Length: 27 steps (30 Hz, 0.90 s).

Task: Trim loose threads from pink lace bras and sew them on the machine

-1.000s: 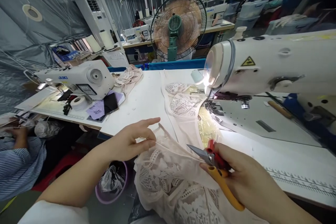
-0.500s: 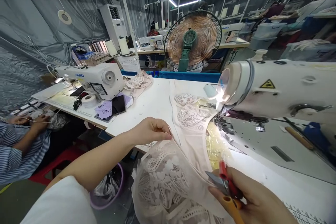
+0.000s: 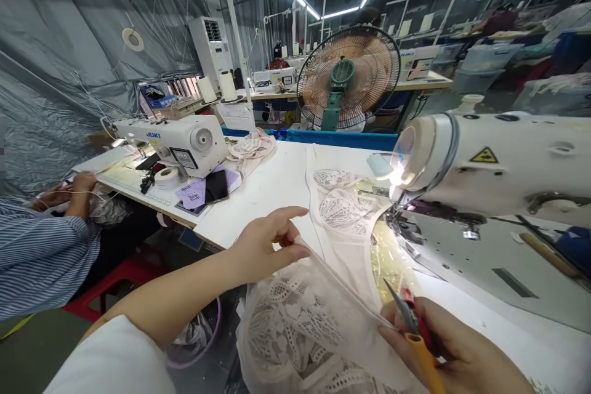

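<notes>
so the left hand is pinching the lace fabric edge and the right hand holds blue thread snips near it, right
Not quite: the colour is wrong. In the head view the thread snips in the right hand have a red and yellow-orange handle, not blue. The rest holds: the left hand pinches the edge of the lace fabric, and the snips sit close to that same edge.

**Counting What Is Showing at the Sewing Bench**

Two white sewing machines are sitting in the foreground, the near one (image 3: 498,160) and the one beyond (image 3: 178,140). One round orange-bladed fan (image 3: 348,77) is standing behind. One pair of red-and-yellow thread snips (image 3: 413,326) is showing. Two cream thread cones (image 3: 217,87) are standing together. One white tape roll (image 3: 166,177) is lying flat.
</notes>
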Tool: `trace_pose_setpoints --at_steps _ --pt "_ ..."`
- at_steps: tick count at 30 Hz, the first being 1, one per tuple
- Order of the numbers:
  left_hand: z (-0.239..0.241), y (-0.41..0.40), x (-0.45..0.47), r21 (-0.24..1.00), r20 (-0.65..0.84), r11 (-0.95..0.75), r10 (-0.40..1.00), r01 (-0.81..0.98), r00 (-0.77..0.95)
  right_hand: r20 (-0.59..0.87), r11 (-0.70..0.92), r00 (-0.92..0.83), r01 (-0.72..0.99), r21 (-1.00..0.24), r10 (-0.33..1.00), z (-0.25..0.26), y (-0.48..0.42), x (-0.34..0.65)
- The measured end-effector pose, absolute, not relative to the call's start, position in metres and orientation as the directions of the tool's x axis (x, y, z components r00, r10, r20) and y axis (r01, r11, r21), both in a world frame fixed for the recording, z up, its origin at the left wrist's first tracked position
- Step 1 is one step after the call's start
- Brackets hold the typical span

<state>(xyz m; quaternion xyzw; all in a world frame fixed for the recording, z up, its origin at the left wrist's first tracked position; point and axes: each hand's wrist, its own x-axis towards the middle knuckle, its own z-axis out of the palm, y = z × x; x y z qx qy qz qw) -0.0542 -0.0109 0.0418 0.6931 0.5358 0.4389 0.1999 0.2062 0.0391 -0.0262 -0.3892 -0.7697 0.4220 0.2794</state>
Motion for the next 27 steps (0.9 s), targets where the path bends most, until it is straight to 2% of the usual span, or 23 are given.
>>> trace_pose_setpoints --at_steps 5,10,14,19,24,27 --pt "0.047 -0.016 -0.064 0.716 0.316 -0.364 0.930 0.595 0.188 0.171 0.359 -0.443 0.384 -0.851 0.880 -0.021 0.028 0.206" --pt "0.067 -0.025 -0.064 0.586 0.477 -0.587 0.807 0.559 0.348 0.191 0.385 -0.468 0.363 -0.849 0.863 -0.009 0.029 0.205" --pt "0.078 -0.026 -0.056 0.512 0.521 -0.610 0.780 0.605 0.346 0.211 0.379 -0.490 0.273 -0.884 0.846 -0.002 0.030 0.205" --pt "0.083 -0.010 -0.048 0.577 0.533 -0.554 0.812 0.600 0.237 0.117 0.246 -0.514 0.192 -0.950 0.850 0.004 0.034 0.204" --pt "0.091 0.006 -0.032 0.727 0.389 -0.398 0.910 0.560 0.142 0.012 0.090 -0.480 0.139 -0.986 0.877 0.015 0.035 0.197" --pt "0.090 0.014 -0.022 0.770 0.351 -0.382 0.922 0.511 0.161 0.011 0.079 -0.394 0.155 -0.985 0.919 0.015 0.033 0.193"
